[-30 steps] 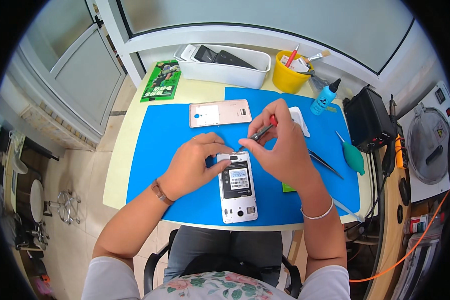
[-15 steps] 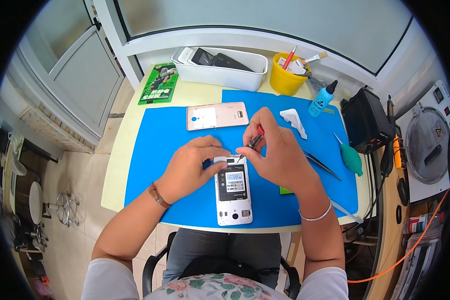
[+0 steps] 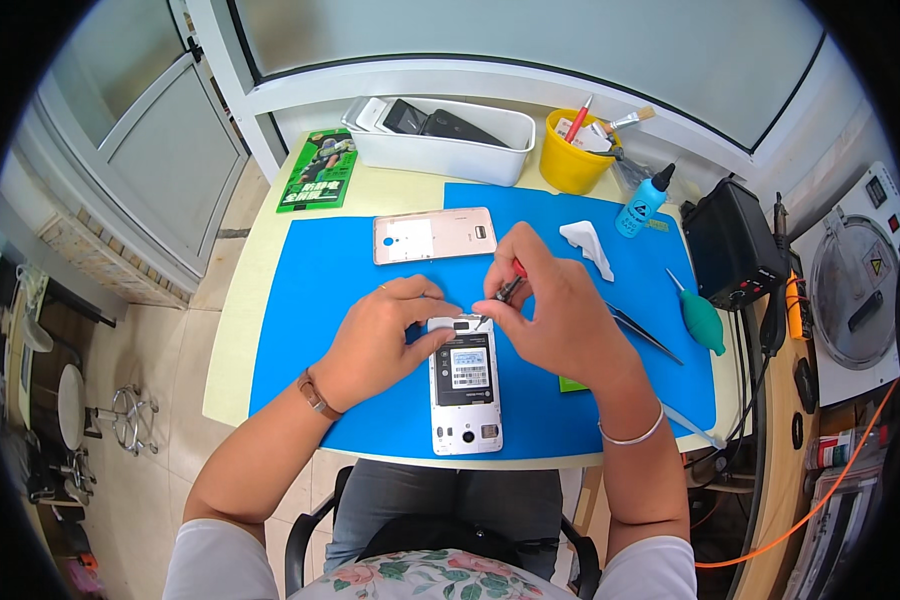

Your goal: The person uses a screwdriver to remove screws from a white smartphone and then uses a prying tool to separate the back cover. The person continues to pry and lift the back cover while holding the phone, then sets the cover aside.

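Note:
A white phone (image 3: 467, 420) with its back off lies face down on the blue mat (image 3: 300, 300), its black battery (image 3: 467, 374) showing. My left hand (image 3: 390, 325) grips the phone's far end, thumb on its upper face and fingers at its far edge. Pinched in my right hand (image 3: 545, 310) is a small screwdriver (image 3: 508, 290) with a red end. It slants down to the phone's far right corner; I cannot tell whether the tip sits in a screw. Beyond my hands rests the removed gold back cover (image 3: 460, 235), inner side up.
At the back stand a white bin (image 3: 445, 155) of phones and a yellow cup (image 3: 570, 165) of tools. To the right are a blue bottle (image 3: 642, 205), crumpled tissue (image 3: 587, 245), tweezers (image 3: 645, 333), a green air blower (image 3: 703, 320) and a black powered box (image 3: 735, 245).
The phone has shifted very slightly toward me. The screwdriver tilts a little differently in my right hand; my left hand keeps its hold.

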{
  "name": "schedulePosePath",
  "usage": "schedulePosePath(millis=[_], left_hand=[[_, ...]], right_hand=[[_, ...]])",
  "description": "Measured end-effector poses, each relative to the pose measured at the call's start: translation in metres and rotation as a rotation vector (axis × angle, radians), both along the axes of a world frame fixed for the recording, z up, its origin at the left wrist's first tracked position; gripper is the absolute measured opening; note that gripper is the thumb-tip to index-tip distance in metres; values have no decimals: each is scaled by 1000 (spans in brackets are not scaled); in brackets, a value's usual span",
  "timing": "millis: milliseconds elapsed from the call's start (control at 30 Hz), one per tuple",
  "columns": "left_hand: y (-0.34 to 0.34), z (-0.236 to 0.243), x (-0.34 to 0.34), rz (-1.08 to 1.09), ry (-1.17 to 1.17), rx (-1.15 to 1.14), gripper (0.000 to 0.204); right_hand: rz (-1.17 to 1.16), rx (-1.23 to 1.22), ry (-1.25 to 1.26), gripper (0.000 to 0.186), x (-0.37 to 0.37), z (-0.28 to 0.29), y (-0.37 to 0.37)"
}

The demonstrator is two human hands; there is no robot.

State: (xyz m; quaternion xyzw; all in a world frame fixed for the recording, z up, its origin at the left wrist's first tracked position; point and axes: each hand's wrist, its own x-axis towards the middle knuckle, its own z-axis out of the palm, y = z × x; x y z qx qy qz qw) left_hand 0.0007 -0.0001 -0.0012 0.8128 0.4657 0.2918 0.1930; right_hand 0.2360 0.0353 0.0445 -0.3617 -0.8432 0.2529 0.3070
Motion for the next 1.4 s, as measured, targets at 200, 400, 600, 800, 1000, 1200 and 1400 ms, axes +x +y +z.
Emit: schedulePosePath(millis=[200, 400, 600, 800, 1000, 1200, 1400], left_hand=[[0, 0, 0, -1, -25, -29, 24], [1, 1, -1, -9, -36, -63, 25], [3, 2, 0, -17, -90, -93, 25], [4, 0, -1, -11, -71, -102, 23], [3, 3, 0, -20, -79, -111, 26], [3, 2, 0, 1, -63, -100, 22], [4, 1, 0, -18, -98, -114, 27]], right_hand=[[-114, -7, -142, 41, -4, 7, -2], [23, 109, -86, 41, -1, 2, 0], [20, 110, -109, 40, 0, 3, 8], [-105, -43, -172, 39, -2, 13, 1], [86, 36, 20, 38, 10, -1, 8], [-70, 20, -153, 36, 0, 15, -3], [47, -16, -9, 38, 8, 5, 4]])
